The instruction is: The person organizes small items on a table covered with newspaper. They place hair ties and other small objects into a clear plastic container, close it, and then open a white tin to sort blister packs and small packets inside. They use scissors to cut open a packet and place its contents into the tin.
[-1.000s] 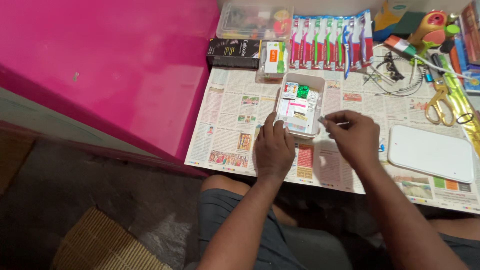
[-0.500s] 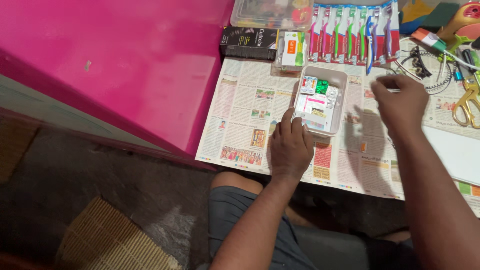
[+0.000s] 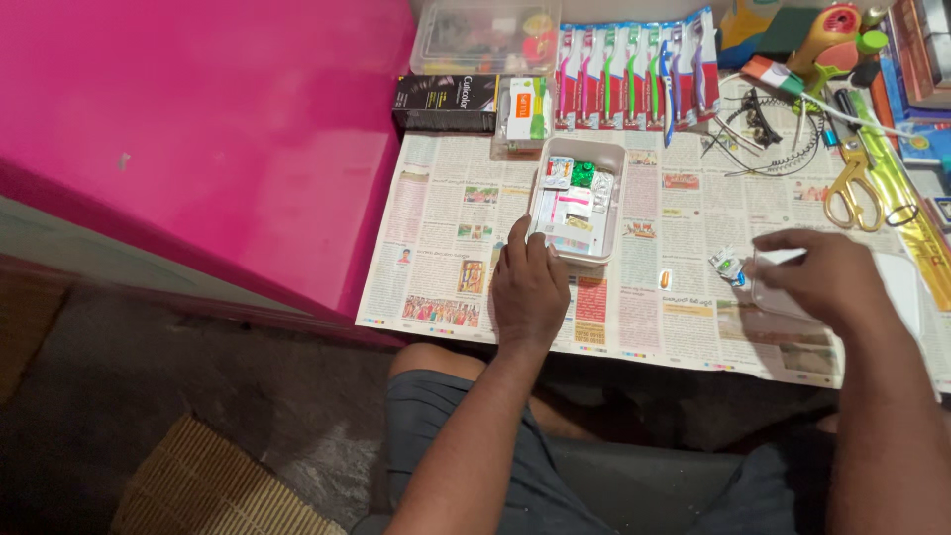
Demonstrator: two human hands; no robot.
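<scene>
A small white plastic box (image 3: 616, 151) holding several pill strips and small packets stands on the newspaper (image 3: 446, 218). My left hand (image 3: 528, 289) rests against the box's near left corner, fingers on its rim. My right hand (image 3: 830, 277) hovers palm down over the white lid (image 3: 906, 282) at the right, fingers touching its left edge. A crumpled small packet (image 3: 726, 264) lies just left of my right hand. A tiny orange item (image 3: 665, 279) lies on the paper between my hands.
A pink surface (image 3: 228, 129) borders the newspaper on the left. Behind the box are a black carton (image 3: 446, 92), a small white-green pack (image 3: 525, 109), a clear container (image 3: 482, 35) and a row of packaged toothbrushes (image 3: 634, 67). Yellow-handled scissors (image 3: 854, 183), hair clips and wires (image 3: 763, 129) lie at the right.
My right hand moved from the back near the wires down and right onto the white lid's edge. A crumpled packet now lies by it. My left hand stays at the box.
</scene>
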